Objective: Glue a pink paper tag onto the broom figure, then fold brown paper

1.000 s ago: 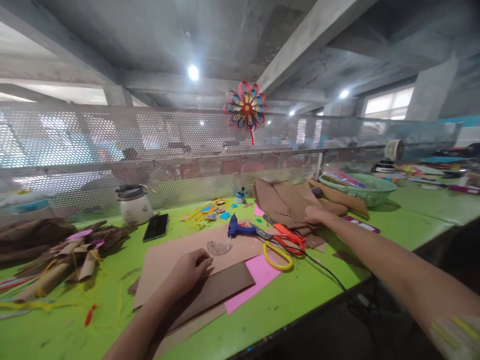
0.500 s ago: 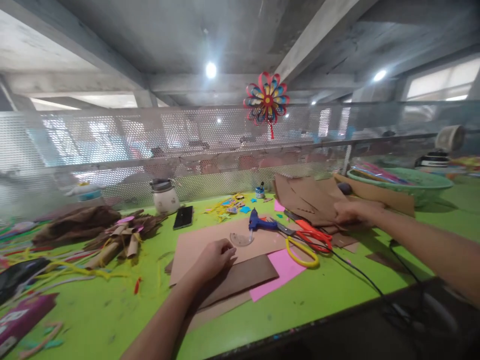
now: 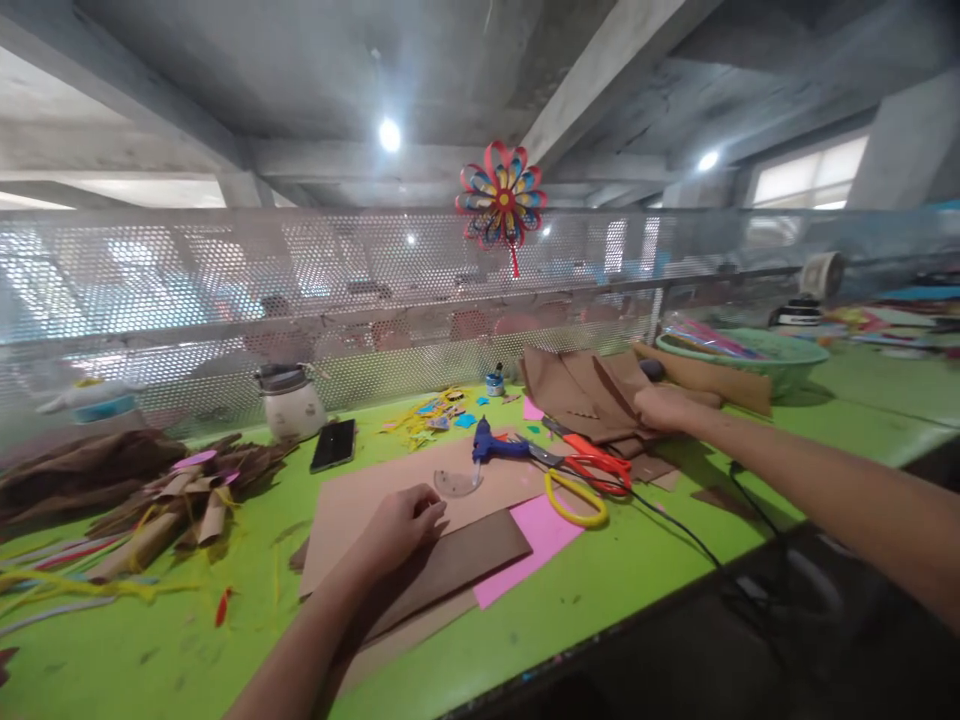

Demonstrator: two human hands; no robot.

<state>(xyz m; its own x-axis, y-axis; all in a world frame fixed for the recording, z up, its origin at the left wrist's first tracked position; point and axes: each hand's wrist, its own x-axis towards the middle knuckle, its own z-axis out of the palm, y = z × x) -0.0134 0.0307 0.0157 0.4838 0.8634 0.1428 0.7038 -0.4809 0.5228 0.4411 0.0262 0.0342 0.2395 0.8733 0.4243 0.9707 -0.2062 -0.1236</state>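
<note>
Your left hand (image 3: 401, 522) is resting flat, fingers loosely curled and gripping nothing, on the dark brown card strip (image 3: 450, 560) lying near the front edge of the green desk (image 3: 622, 570). Your right hand (image 3: 660, 408) is reaching out to the brown card stack (image 3: 577, 395) towards the desk's back edge; its fingers are seeming to pinch a sheet, though I cannot tell for sure. The card is looking light, stiff and easily creased, so you are best taking it by an edge. What is lying under the stack is staying hidden.
</note>
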